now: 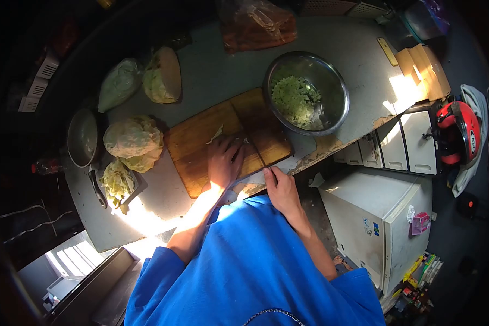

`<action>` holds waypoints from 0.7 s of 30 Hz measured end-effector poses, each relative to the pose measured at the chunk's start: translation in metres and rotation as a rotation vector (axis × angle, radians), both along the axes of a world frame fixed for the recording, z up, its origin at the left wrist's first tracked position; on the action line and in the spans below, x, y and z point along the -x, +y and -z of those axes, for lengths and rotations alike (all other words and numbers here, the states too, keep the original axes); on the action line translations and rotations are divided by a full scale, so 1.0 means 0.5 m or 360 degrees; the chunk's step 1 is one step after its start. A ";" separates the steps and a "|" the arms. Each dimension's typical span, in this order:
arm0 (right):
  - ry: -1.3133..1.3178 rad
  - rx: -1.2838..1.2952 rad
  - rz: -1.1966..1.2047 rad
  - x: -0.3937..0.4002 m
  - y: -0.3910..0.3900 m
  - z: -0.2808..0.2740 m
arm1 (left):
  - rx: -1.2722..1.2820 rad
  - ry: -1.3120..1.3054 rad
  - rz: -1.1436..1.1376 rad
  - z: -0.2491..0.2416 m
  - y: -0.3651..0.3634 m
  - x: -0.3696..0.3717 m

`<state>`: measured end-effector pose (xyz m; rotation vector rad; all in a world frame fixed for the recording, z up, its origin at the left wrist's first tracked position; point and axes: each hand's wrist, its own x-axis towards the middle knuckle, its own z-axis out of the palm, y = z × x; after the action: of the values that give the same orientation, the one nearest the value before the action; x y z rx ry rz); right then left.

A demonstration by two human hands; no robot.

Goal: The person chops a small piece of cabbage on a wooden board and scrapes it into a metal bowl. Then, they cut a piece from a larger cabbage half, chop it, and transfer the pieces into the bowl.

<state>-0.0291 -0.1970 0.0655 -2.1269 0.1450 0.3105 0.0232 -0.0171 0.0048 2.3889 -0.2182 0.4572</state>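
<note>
On the wooden cutting board [193, 146], my left hand [225, 160] presses down with bent fingers on a small piece of cabbage [216, 133]. Most of that piece is hidden under the fingers. My right hand [281, 190] is closed at the board's near edge, around the handle of a knife [248, 135]. The blade shows edge-on as a thin dark line across the board. Just beyond the board's right end, a steel bowl [339, 111] holds chopped cabbage [296, 100].
Left of the board are a whole cabbage [133, 138], loose leaves [117, 185] and a frying pan [83, 136]. A cut cabbage [163, 79] and a plastic bag [119, 84] lie behind. A cardboard box [426, 70] stands right; a white fridge [364, 209] is below the table edge.
</note>
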 end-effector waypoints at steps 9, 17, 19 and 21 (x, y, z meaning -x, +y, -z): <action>0.0124 -0.0016 -0.0022 0.035 -0.013 -0.005 | 0.0099 0.0036 0.0087 0.007 0.012 0.012; 0.0029 -0.0018 -0.0003 -0.007 0.015 -0.003 | -0.0015 0.0057 0.0142 0.011 0.024 0.015; 0.0028 -0.0012 -0.0005 -0.001 0.006 -0.005 | 0.0021 0.0044 0.0194 0.007 0.024 0.015; 0.0034 0.0007 -0.0001 0.012 -0.005 -0.012 | 0.0049 0.0098 0.0148 0.009 0.023 0.021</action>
<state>-0.0352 -0.1996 0.0714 -2.1283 0.1574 0.3334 0.0126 -0.0057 0.0000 2.3473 -0.2907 0.3414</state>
